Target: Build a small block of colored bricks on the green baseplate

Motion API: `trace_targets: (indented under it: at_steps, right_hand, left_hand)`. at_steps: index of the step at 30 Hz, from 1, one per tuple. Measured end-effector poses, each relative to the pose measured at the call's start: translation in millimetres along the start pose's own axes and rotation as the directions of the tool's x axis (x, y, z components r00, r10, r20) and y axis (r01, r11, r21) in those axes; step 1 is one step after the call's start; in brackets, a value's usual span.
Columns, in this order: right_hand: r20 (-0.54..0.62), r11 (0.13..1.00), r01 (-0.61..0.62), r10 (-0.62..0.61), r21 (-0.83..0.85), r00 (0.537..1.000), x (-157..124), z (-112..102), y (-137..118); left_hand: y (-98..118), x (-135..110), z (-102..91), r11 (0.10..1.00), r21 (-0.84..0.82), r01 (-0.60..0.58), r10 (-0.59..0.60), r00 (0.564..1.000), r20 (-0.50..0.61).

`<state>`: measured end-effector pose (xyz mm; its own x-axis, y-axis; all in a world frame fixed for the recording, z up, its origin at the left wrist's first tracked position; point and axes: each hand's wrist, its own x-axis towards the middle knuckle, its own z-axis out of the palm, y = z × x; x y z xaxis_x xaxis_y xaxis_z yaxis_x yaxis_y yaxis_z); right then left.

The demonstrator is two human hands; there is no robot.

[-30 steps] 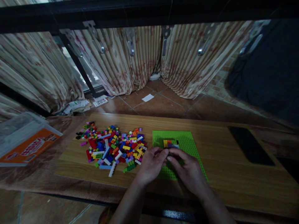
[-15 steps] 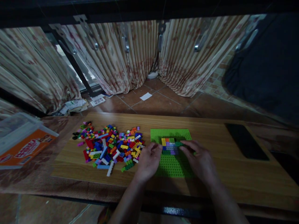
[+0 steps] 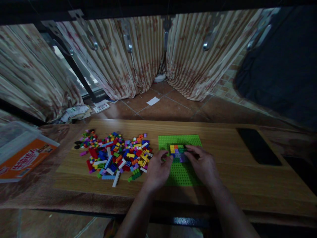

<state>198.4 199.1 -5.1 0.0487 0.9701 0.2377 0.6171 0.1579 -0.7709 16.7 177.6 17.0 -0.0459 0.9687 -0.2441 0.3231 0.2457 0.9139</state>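
A green baseplate [image 3: 179,139] lies on the wooden board, with a small block of yellow, orange, purple and green bricks [image 3: 177,150] built on it. My left hand [image 3: 158,168] rests at the plate's left edge, fingers curled, its fingertips beside the block. My right hand [image 3: 203,164] lies over the plate's right part, and its fingertips press on the block's right side. A loose pile of coloured bricks [image 3: 115,155] is spread to the left of the plate.
The wooden board [image 3: 230,178] sits on a low table. A dark phone [image 3: 258,145] lies at its right end. A clear box with an orange label [image 3: 21,155] stands at the far left. Curtains and tiled floor lie beyond.
My hands parted from a joined pinch at the plate's near side. The right hand went out to the right, then came back onto the brick block. The view shifted slightly.
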Motion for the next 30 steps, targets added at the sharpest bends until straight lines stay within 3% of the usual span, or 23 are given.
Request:
trace_targets:
  at_steps: [20, 30]
  right_hand:
    - [-0.003, 0.994, 0.088, -0.088, 0.059, 0.996, 1.0, 8.3, -0.1]
    - [-0.038, 0.995, -0.024, 0.028, 0.096, 0.999, 0.9, 6.0, 2.5]
  left_hand:
    - [1.6, -2.2, -0.9, 0.999, 0.048, -0.009, 0.008, 1.0, 0.013]
    - [3.3, -2.8, -0.7, 0.999, 0.053, -0.003, 0.001, 1.0, 0.031]
